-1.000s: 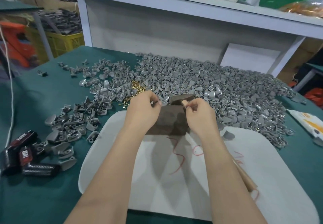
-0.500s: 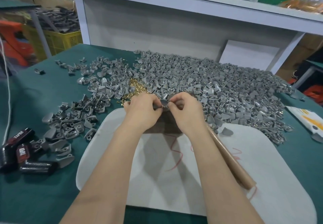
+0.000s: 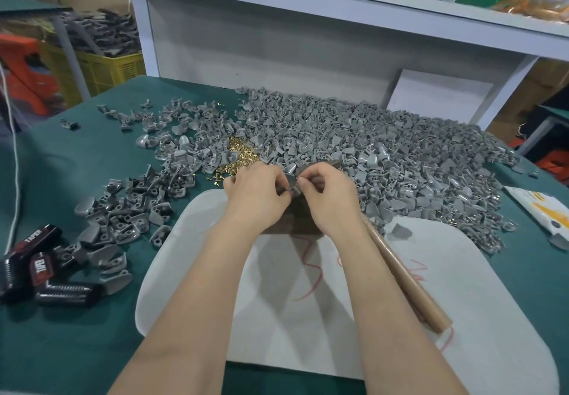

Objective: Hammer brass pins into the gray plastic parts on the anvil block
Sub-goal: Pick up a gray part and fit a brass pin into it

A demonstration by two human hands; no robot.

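Left hand (image 3: 258, 199), right hand (image 3: 331, 202): both grips pinch one gray part (image 3: 290, 182) above anvil block (image 3: 300, 220). Pin hidden; seat it upright before striking.

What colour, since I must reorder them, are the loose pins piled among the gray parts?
Golden brass; the pins show best in the head view.

Person's L hand (image 3: 257, 197) & R hand (image 3: 331, 200) are bare, as are both forearms, seen approx. elbow to wrist. Fingers (image 3: 312, 174) slim; a short, plain nail shows on R thumb.
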